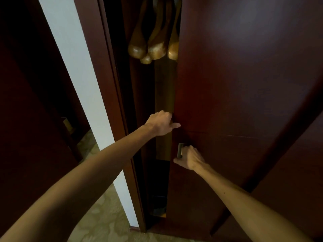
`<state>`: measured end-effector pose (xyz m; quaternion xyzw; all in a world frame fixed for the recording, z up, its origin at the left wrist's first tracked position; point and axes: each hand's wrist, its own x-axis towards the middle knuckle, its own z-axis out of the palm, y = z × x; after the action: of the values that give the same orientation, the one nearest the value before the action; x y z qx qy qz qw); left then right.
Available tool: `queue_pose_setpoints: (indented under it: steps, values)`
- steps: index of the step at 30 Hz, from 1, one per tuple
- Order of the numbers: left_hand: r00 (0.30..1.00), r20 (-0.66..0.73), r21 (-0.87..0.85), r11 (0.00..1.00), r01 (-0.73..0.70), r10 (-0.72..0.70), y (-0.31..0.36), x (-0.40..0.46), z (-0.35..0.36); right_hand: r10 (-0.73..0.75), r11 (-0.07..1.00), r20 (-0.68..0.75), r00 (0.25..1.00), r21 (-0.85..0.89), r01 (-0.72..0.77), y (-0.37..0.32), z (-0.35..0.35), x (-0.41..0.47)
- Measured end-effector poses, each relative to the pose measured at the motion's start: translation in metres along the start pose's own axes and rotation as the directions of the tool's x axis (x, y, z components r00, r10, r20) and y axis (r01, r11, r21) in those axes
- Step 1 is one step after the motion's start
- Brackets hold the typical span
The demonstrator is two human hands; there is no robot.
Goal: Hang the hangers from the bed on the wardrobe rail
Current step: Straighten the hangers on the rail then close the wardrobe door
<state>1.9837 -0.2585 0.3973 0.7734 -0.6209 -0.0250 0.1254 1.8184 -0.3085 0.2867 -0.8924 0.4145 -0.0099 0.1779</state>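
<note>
Several wooden hangers [153, 44] hang inside the dark wardrobe, seen through a narrow gap at the top; the rail itself is out of view. The dark red wardrobe door [236, 84] is almost closed. My left hand [161, 124] grips the door's left edge, fingers curled behind it and thumb on the front. Lower down, my right hand [190, 158] holds the small metal door handle [180, 150].
A white wall strip [78, 84] runs down left of the wardrobe frame [111, 102]. Another dark wooden panel [26, 119] stands at the far left. Patterned beige carpet [104, 215] covers the floor. Dark items lie at the wardrobe's bottom [159, 205].
</note>
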Motion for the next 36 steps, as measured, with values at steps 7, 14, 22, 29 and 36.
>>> queue_pose_setpoints:
  steps: [7,14,22,29,36]
  values:
    - [1.000,0.012,-0.018,1.000,0.009,-0.009,-0.023,-0.016,-0.013,-0.061,0.998,0.026,0.998,0.020,0.061,-0.027,0.009,0.010]
    - [0.990,0.057,-0.023,0.991,0.130,-0.129,-0.040,-0.027,-0.025,-0.133,0.991,0.069,0.989,0.029,0.131,-0.050,0.014,0.019]
    - [0.974,-0.080,0.406,0.885,0.228,-0.214,-0.031,-0.044,-0.026,-0.190,0.977,0.042,0.981,0.111,0.184,-0.075,0.021,0.024]
    - [0.963,-0.181,0.559,0.785,0.267,-0.199,-0.039,-0.049,-0.012,-0.191,0.978,0.013,0.982,0.088,0.189,-0.097,0.024,0.025]
    - [0.969,-0.202,0.602,0.763,0.235,-0.139,-0.044,-0.056,-0.014,-0.191,0.977,-0.011,0.982,0.093,0.191,-0.103,0.029,0.026]
